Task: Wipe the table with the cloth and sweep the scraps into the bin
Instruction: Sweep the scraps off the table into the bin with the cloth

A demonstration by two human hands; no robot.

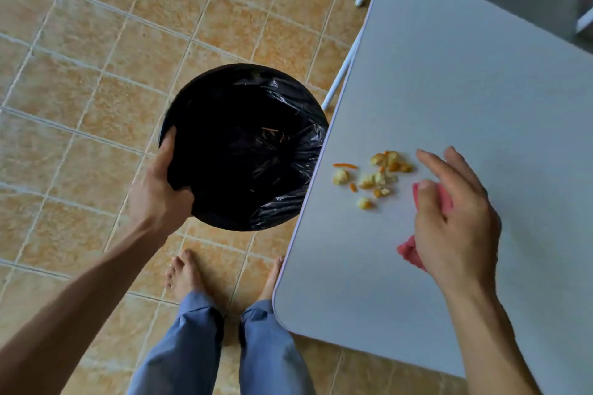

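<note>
Two bare hands in view, head camera looking down. Left hand (160, 189) at about 9 o'clock of centre grips the near-left rim of the bin (244, 147), thumb over the rim's outside, fingers curled around the edge and mostly hidden against the black liner. Bin is round, lined with a black plastic bag (282, 151), and held right up against the table's left edge; whether the two touch is hard to say. A few orange slivers (271, 131) lie deep inside it.

Right hand (455, 221) at about 4 o'clock is over the table (465, 74), loosely closed on the cloth (414, 253). Cloth is pink-red, bunched under the palm, showing at the thumb and below the heel of the hand. Index and middle fingers stretch out toward 10 o'clock, half open, thumb pressed on the cloth.

Scraps (375, 178), small yellow chunks and orange peel bits, sit in a loose cluster on the grey tabletop, just beside the fingertips at their 9 o'clock and near the table's left edge, between hand and bin. One thin orange strip (345, 165) lies closest to the edge.

Floor (80, 74) is tan tile. Bare feet (183, 276) and blue trouser legs (205, 346) at 6 o'clock. White table leg (340, 80) at 12 o'clock of the bin.
</note>
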